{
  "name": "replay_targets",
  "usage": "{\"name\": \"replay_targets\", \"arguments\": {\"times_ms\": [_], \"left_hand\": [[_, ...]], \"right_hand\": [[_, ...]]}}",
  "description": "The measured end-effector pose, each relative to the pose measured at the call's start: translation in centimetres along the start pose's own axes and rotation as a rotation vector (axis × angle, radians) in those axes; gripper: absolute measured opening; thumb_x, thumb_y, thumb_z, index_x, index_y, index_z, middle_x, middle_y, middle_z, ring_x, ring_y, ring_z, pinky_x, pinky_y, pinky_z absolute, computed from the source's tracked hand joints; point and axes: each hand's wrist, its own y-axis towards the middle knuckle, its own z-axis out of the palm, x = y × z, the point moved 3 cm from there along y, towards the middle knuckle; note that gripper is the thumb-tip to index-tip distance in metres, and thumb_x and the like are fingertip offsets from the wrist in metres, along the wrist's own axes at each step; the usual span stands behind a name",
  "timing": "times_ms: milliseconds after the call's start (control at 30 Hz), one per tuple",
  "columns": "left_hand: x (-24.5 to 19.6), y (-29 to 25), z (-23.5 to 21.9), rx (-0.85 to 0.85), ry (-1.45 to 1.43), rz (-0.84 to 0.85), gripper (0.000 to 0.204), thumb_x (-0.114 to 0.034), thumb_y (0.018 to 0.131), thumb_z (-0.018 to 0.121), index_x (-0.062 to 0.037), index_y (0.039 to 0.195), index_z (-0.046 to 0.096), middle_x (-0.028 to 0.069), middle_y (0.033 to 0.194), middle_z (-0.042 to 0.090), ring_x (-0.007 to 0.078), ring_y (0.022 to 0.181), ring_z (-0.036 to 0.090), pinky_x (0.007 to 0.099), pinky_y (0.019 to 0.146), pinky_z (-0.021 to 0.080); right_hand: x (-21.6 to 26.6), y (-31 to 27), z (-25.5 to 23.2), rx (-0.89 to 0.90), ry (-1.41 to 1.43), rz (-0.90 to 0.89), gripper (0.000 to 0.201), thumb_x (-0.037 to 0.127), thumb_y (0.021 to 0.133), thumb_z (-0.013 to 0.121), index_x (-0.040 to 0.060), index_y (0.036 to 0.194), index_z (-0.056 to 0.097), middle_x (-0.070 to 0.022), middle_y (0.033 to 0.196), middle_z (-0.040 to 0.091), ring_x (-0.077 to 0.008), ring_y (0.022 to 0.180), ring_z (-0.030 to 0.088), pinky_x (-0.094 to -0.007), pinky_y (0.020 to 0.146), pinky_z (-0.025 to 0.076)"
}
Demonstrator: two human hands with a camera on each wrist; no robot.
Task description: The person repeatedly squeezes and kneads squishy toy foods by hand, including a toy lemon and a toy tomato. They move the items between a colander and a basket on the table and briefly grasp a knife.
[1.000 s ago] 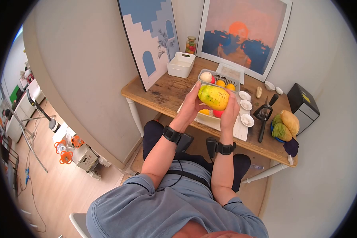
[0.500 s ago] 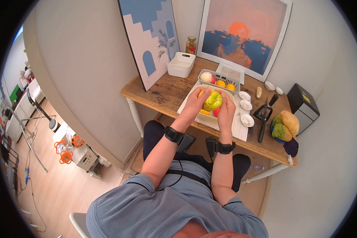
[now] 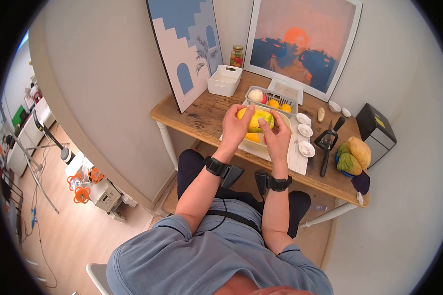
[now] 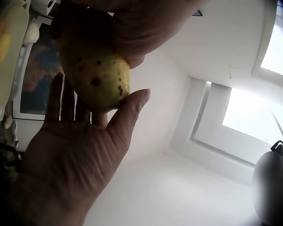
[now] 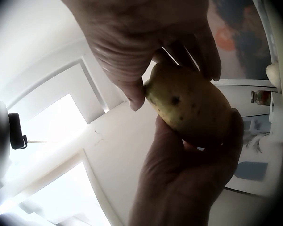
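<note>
A yellow-green, dark-speckled fruit (image 3: 261, 118) is held up above a cream tray (image 3: 290, 136). My left hand (image 3: 235, 129) grips its left end, with the thumb on the near side. My right hand (image 3: 279, 141) is at the greener right end, thumb and fingers spread around it. The left wrist view shows the left hand (image 4: 148, 26) curled over the fruit (image 4: 100, 77), and the right hand (image 4: 68, 157) with long, nearly straight fingers. In the right wrist view, the right thumb lies by the tip of the fruit (image 5: 191, 106).
Behind the tray stands a grey basket (image 3: 293, 105) of fruit, with a white bin (image 3: 224, 87) to its left. Small white bowls (image 3: 306, 149), a black-handled tool (image 3: 325, 162), stacked produce (image 3: 350, 157) and a black-and-silver box (image 3: 376, 129) are on the right.
The fruit has been turned between the hands; its green end now faces right. The right hand has loosened and spread its fingers, while the left has shifted slightly left.
</note>
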Motion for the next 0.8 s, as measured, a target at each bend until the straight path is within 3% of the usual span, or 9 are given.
{"name": "replay_targets", "arguments": {"times_ms": [100, 300, 367, 400, 467, 600, 667, 800], "left_hand": [[0.1, 0.3, -0.3, -0.052, -0.006, 0.075, 0.037, -0.035, 0.086, 0.068, 0.0022, 0.09, 0.062, 0.0098, 0.083, 0.063, 0.016, 0.075, 0.057, 0.0297, 0.069, 0.046], [-1.0, 0.1, -1.1, -0.009, -0.26, -0.033, 0.029, -0.029, 0.095, 0.058, -0.001, 0.09, 0.062, 0.0013, 0.083, 0.062, 0.006, 0.074, 0.055, 0.0213, 0.067, 0.044], [-1.0, -0.1, -0.8, 0.129, -0.569, -0.176, 0.03, -0.031, 0.097, 0.054, -0.0024, 0.095, 0.063, 0.003, 0.086, 0.065, 0.0096, 0.078, 0.061, 0.0225, 0.07, 0.048], [-0.9, -0.2, -0.8, 0.129, -0.569, -0.176, 0.03, -0.031, 0.097, 0.054, -0.0024, 0.095, 0.063, 0.003, 0.086, 0.065, 0.0096, 0.078, 0.061, 0.0225, 0.07, 0.048], [-1.0, -0.4, -0.2, 0.314, -0.659, -0.199, 0.035, -0.035, 0.099, 0.049, -0.0032, 0.104, 0.061, 0.0061, 0.095, 0.067, 0.0135, 0.087, 0.065, 0.0264, 0.077, 0.051], [-2.4, -1.2, 0.5, 0.377, -0.656, -0.227, 0.042, -0.041, 0.099, 0.044, -0.004, 0.115, 0.058, 0.0062, 0.104, 0.065, 0.0125, 0.091, 0.063, 0.0268, 0.078, 0.051], [-2.9, -1.8, 0.9, 0.505, -0.714, -0.267, 0.051, -0.046, 0.099, 0.042, -0.0049, 0.128, 0.049, 0.0076, 0.117, 0.06, 0.0144, 0.106, 0.059, 0.0299, 0.087, 0.049], [-2.2, -2.0, 1.3, 0.564, -0.656, -0.28, 0.056, -0.049, 0.099, 0.038, -0.0045, 0.131, 0.044, 0.0095, 0.122, 0.056, 0.019, 0.116, 0.055, 0.0364, 0.1, 0.043]], "right_hand": [[0.2, 0.0, 0.2, 0.003, 0.057, -0.013, 0.052, 0.024, 0.084, 0.074, -0.0101, 0.119, 0.056, -0.0098, 0.098, 0.064, -0.0099, 0.084, 0.058, -0.0214, 0.072, 0.047], [0.1, 0.2, -0.8, -0.095, 0.142, -0.072, 0.04, 0.021, 0.095, 0.057, -0.0099, 0.12, 0.054, -0.0093, 0.1, 0.063, -0.011, 0.088, 0.057, -0.0244, 0.078, 0.047], [-1.6, 0.7, -1.2, -0.126, 0.269, -0.058, 0.043, 0.028, 0.1, 0.047, -0.0094, 0.12, 0.055, -0.01, 0.101, 0.063, -0.012, 0.091, 0.058, -0.0263, 0.081, 0.048], [-1.4, 0.6, -1.1, -0.125, 0.268, -0.057, 0.043, 0.028, 0.1, 0.047, -0.0094, 0.12, 0.055, -0.01, 0.101, 0.063, -0.012, 0.091, 0.058, -0.0263, 0.081, 0.048], [-1.1, 0.4, -0.8, -0.14, 0.419, -0.003, 0.046, 0.034, 0.101, 0.039, -0.0064, 0.115, 0.057, -0.0127, 0.107, 0.063, -0.0188, 0.095, 0.063, -0.0288, 0.078, 0.053], [0.6, 0.0, -0.4, -0.135, 0.433, 0.07, 0.048, 0.035, 0.102, 0.038, -0.0072, 0.106, 0.061, -0.0112, 0.097, 0.064, -0.0151, 0.083, 0.063, -0.0274, 0.073, 0.052], [-0.3, 0.2, -0.5, -0.127, 0.287, 0.12, 0.049, 0.035, 0.102, 0.038, -0.0076, 0.099, 0.063, -0.0106, 0.09, 0.066, -0.0154, 0.077, 0.063, -0.0271, 0.067, 0.052], [-2.0, 0.6, -1.1, -0.125, 0.089, 0.047, 0.043, 0.029, 0.102, 0.042, -0.0068, 0.094, 0.064, -0.0098, 0.081, 0.066, -0.0155, 0.076, 0.063, -0.0272, 0.067, 0.05]]}}
